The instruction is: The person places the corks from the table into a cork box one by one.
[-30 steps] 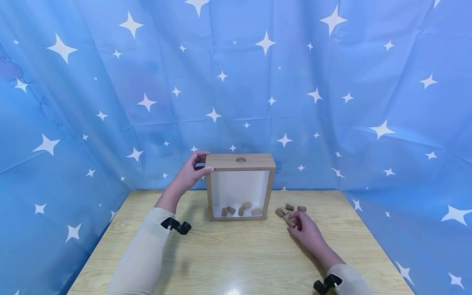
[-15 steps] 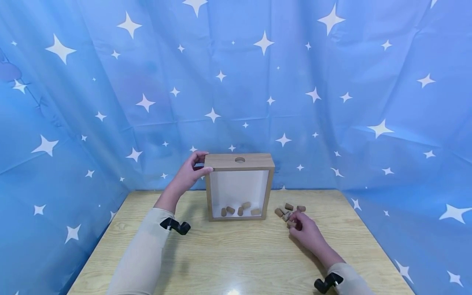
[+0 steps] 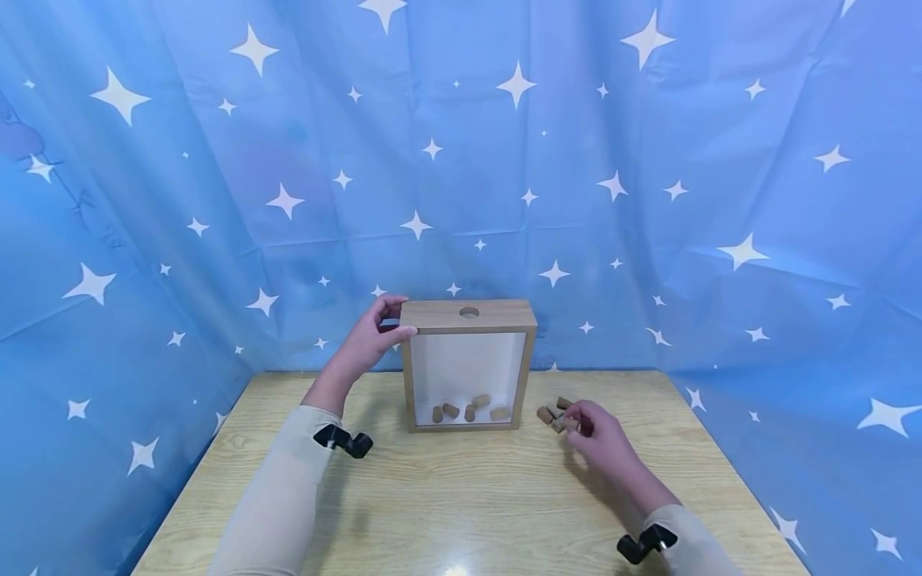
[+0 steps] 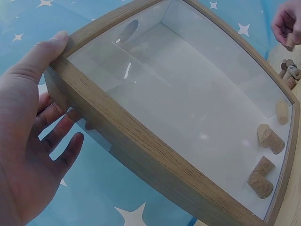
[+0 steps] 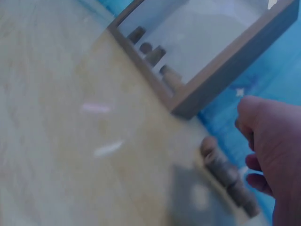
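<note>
A shallow wooden box (image 3: 468,318) with a clear front and a round hole in its top stands upright on the table. Several corks (image 4: 273,140) lie at the bottom inside it. My left hand (image 3: 362,340) holds the upper left corner, thumb on the front edge and fingers behind. To the right of the box, my right hand (image 3: 605,444) pinches a cork (image 4: 290,42) between thumb and fingers, slightly above a small pile of loose corks (image 5: 228,176). In the head view that hand partly covers the pile. The right wrist view is blurred and hides the held cork.
The light wood table (image 3: 461,496) has its back edge against a blue curtain (image 3: 461,160) with white stars. A black wrist mount (image 3: 344,441) sits on the left sleeve and another wrist mount (image 3: 647,544) on the right.
My right hand has picked up a cork from the near side of the pile and risen slightly. The left hand and the box have stayed in place.
</note>
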Available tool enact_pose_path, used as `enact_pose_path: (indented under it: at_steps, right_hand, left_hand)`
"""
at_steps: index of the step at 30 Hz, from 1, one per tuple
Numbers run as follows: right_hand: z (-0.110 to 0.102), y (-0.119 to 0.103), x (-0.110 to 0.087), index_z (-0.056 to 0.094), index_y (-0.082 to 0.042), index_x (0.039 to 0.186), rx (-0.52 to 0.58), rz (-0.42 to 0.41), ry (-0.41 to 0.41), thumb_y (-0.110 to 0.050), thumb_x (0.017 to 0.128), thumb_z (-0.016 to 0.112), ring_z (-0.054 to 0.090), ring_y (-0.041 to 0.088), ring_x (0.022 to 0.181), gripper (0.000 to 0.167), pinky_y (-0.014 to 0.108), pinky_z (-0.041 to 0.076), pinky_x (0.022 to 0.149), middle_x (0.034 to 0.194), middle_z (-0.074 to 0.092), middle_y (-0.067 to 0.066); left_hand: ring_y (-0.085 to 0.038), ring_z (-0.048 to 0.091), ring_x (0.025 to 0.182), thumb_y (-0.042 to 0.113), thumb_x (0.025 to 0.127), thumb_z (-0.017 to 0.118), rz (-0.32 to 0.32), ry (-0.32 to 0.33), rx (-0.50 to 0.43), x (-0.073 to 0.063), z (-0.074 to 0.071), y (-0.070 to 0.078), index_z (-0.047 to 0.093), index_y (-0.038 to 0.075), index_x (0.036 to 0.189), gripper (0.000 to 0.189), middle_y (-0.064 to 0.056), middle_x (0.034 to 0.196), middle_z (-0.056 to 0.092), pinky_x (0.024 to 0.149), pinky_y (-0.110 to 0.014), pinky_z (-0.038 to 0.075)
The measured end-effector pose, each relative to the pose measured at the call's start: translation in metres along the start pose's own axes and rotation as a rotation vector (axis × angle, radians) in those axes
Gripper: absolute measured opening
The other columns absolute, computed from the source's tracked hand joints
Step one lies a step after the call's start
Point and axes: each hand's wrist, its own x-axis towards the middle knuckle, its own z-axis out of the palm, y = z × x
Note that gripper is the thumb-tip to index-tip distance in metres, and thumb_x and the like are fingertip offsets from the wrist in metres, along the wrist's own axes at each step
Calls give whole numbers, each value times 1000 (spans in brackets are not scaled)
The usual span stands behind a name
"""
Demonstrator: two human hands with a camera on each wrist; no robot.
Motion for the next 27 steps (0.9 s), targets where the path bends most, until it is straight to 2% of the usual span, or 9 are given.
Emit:
enact_pose_path:
  at_steps: [5,11,19,27]
  right_hand:
    - [-8,-17,12,74,-4,122,-7,-77,34,6,93,73,56,16,78,30,28,50,63,97,63,4]
    - [-21,-44,25,75,-9,121,-35,-159,62,1,100,75,57,16,73,23,30,49,59,91,61,3]
    - [-38,-84,45,76,-6,124,-64,-269,107,-3,102,78,59,16,75,22,29,51,61,91,63,3]
    - [-49,-116,61,74,-9,117,-38,-309,154,-3,100,82,58,18,70,19,29,48,60,79,61,2]
  left_hand:
    - [-42,53,143,41,101,83,0,1,8,0,0,1,50,21,158,69,-15,151,53,116,-62,47]
    - [-42,53,143,41,101,84,-3,-2,4,1,0,-1,51,21,158,69,-15,152,53,117,-62,48]
    - [-42,54,142,40,101,84,-3,-1,-4,1,0,-1,51,21,157,68,-15,150,53,115,-61,49]
    - [-45,52,143,40,101,84,-3,-1,-3,0,0,0,50,19,158,69,-16,149,52,116,-62,48]
